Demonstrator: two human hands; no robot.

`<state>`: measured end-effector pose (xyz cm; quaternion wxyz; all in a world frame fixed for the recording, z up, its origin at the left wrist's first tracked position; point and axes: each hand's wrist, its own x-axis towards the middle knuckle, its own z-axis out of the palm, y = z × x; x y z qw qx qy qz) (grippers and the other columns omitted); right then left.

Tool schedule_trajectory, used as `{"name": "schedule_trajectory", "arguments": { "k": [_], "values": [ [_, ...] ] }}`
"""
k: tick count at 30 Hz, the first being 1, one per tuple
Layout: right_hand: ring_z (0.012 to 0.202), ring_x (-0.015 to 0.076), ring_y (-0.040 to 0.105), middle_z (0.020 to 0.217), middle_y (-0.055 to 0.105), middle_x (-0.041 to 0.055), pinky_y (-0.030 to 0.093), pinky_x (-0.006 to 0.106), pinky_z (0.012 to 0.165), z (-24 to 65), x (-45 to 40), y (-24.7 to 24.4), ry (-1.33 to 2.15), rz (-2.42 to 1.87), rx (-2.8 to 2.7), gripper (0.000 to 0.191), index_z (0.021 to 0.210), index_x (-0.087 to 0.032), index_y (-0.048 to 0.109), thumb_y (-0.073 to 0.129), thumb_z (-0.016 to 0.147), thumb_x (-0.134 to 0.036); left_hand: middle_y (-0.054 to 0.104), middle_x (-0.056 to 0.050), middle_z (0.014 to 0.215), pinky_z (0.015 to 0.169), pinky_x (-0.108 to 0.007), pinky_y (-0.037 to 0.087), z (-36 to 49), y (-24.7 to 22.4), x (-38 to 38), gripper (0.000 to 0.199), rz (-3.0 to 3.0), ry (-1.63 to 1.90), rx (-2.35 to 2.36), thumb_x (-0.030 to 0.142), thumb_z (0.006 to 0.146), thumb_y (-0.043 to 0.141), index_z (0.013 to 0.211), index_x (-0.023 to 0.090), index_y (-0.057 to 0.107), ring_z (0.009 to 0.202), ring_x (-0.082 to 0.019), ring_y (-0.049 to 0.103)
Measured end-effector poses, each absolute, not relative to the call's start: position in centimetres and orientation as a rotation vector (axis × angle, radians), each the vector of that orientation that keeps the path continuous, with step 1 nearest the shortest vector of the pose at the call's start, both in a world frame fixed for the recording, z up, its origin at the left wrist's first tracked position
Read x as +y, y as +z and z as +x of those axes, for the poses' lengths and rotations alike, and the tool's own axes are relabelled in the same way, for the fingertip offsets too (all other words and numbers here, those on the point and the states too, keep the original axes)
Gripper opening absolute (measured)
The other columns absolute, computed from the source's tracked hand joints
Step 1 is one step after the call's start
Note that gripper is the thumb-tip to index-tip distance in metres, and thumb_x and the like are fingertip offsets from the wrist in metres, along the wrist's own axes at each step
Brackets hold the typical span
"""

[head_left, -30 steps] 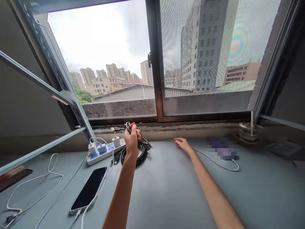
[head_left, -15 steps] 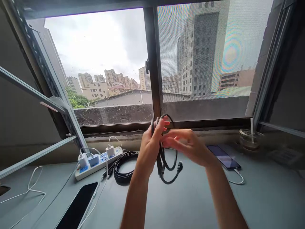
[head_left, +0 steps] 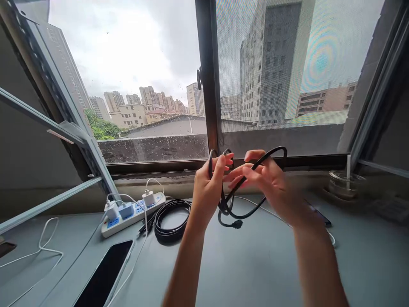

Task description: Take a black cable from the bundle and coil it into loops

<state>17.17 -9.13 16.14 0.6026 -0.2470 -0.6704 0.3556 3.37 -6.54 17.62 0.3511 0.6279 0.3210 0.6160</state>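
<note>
A black cable [head_left: 243, 216] hangs in loose loops above the table, with a black connector [head_left: 237, 224] dangling from its lower end. My left hand [head_left: 209, 183] is closed around the gathered loops; thumb and fingertips point up. To its right, my right hand [head_left: 266, 177] has one wide loop of the same cable running between its thumb and raised index finger. That loop arches above the knuckles and drops behind the hand. The fingertips of both hands come close together, and part of the cable is hidden behind them.
A coiled black cable [head_left: 171, 241] lies beside a white power strip [head_left: 107, 231] with chargers plugged in. One phone [head_left: 105, 273] rests at front left; another phone [head_left: 321, 215] is partly hidden behind my right arm. A lidded cup with a straw [head_left: 343, 187] stands by the window.
My right hand has moved right and turned, drawing a cable loop out wide. The dangling connector has swung slightly left. My left hand keeps its hold, and the view has shifted a little.
</note>
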Motion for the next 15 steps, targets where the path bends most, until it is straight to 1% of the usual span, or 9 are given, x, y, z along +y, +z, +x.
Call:
{"name": "schedule_trajectory", "arguments": {
  "k": [2, 4, 5, 7, 9, 12, 15],
  "values": [
    [0.088, 0.0147, 0.068, 0.092, 0.070, 0.0013, 0.053, 0.032, 0.084, 17.9, -9.3, 16.3, 0.797, -0.583, -1.489, 0.018, 0.109, -0.024, 0.039, 0.047, 0.094, -0.030, 0.071, -0.004, 0.095, 0.072, -0.019, 0.049, 3.3, 17.5, -6.3, 0.033, 1.673, 1.708, 0.898, 0.046, 0.086, 0.055, 0.093, 0.020, 0.074, 0.082, -0.012, 0.063],
    [0.082, 0.0166, 0.069, 0.089, 0.071, 0.0017, 0.055, 0.034, 0.079, 18.7, -9.4, 16.5, 0.808, -0.559, -1.409, 0.019, 0.106, -0.024, 0.038, 0.045, 0.089, -0.023, 0.071, -0.003, 0.091, 0.072, -0.018, 0.046, 3.3, 17.5, -6.2, 0.031, 1.678, 1.775, 0.920, 0.044, 0.087, 0.054, 0.093, 0.021, 0.073, 0.079, -0.010, 0.062],
    [0.076, 0.0170, 0.069, 0.085, 0.071, 0.0016, 0.055, 0.034, 0.074, 19.1, -9.4, 16.6, 0.818, -0.550, -1.370, 0.021, 0.105, -0.023, 0.038, 0.045, 0.085, -0.021, 0.071, -0.002, 0.090, 0.071, -0.018, 0.045, 3.3, 17.5, -6.2, 0.029, 1.668, 1.807, 0.923, 0.042, 0.088, 0.054, 0.093, 0.020, 0.073, 0.077, -0.009, 0.061],
    [0.060, 0.0161, 0.066, 0.070, 0.067, -0.0011, 0.055, 0.032, 0.063, 19.9, -9.6, 16.7, 0.816, -0.542, -1.290, 0.025, 0.102, -0.022, 0.041, 0.045, 0.078, -0.019, 0.070, -0.002, 0.090, 0.065, -0.018, 0.043, 3.3, 17.5, -6.2, 0.028, 1.643, 1.875, 0.911, 0.039, 0.089, 0.051, 0.091, 0.019, 0.072, 0.074, -0.008, 0.060],
    [0.045, 0.0130, 0.056, 0.056, 0.058, -0.0053, 0.052, 0.029, 0.054, 20.8, -9.8, 16.8, 0.769, -0.551, -1.217, 0.027, 0.101, -0.021, 0.046, 0.046, 0.075, -0.018, 0.069, -0.002, 0.088, 0.061, -0.018, 0.041, 3.0, 17.5, -6.1, 0.029, 1.615, 1.943, 0.888, 0.038, 0.090, 0.049, 0.088, 0.018, 0.070, 0.071, -0.008, 0.059],
    [0.030, 0.0085, 0.040, 0.048, 0.049, -0.0077, 0.042, 0.024, 0.039, 22.0, -10.3, 17.0, 0.705, -0.588, -1.150, 0.023, 0.100, -0.021, 0.053, 0.048, 0.077, -0.020, 0.066, -0.002, 0.082, 0.055, -0.018, 0.039, 2.1, 17.8, -6.0, 0.030, 1.607, 2.050, 0.899, 0.039, 0.090, 0.048, 0.085, 0.018, 0.069, 0.067, -0.008, 0.057],
    [0.026, 0.0058, 0.030, 0.048, 0.046, -0.0073, 0.023, 0.021, 0.028, 23.0, -11.1, 17.2, 0.745, -0.602, -1.091, 0.023, 0.101, -0.022, 0.059, 0.052, 0.079, -0.024, 0.065, -0.002, 0.078, 0.054, -0.017, 0.037, 1.1, 18.0, -6.0, 0.030, 1.667, 2.125, 1.004, 0.038, 0.090, 0.048, 0.085, 0.018, 0.069, 0.066, -0.008, 0.055]
  ]
}}
